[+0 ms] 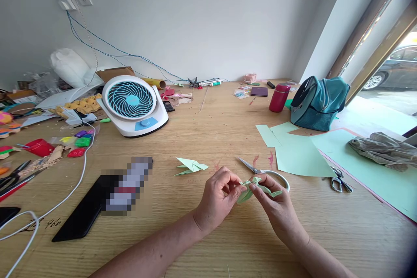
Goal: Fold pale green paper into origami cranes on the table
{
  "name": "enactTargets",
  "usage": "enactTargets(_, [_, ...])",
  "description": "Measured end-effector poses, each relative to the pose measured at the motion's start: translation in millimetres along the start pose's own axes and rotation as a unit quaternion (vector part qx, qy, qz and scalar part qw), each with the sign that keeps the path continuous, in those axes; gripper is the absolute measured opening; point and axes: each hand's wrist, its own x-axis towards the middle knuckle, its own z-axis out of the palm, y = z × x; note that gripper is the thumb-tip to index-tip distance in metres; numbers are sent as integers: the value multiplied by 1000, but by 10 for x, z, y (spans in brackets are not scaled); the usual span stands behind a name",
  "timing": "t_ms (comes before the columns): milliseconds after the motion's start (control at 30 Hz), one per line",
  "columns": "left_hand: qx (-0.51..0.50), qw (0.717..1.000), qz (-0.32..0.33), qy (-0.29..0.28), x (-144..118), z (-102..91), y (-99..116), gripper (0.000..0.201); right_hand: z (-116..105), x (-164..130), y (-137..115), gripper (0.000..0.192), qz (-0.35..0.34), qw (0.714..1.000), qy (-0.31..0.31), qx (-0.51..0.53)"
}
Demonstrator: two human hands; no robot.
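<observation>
Between my two hands is a small piece of folded light-green paper [245, 196], creased into several flaps. My left hand [219, 196] pinches its left end between thumb and fingers. At its right side my right hand [273, 202] grips it the same way, with a pointed flap sticking out past the thumb. Parts of the paper are hidden behind my fingers. A pair of scissors [276, 176] with white handles lies just behind my right hand, blades pointing left and away. Left of my hands rests a second folded green paper figure [192, 166] with pointed ends.
Green paper sheets [302, 156] lie at right, with keys or clips [340, 182] near them. Farther back stand a red flask [279, 97] and a teal bag [321, 102]. A white fan [133, 106], a black flat object [86, 210] and a white cable [81, 173] occupy the left.
</observation>
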Motion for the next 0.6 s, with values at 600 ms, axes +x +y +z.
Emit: enactTargets(600, [-19, 994, 94, -59, 11, -78, 12, 12, -70, 21, -15, 23, 9, 999, -21, 26])
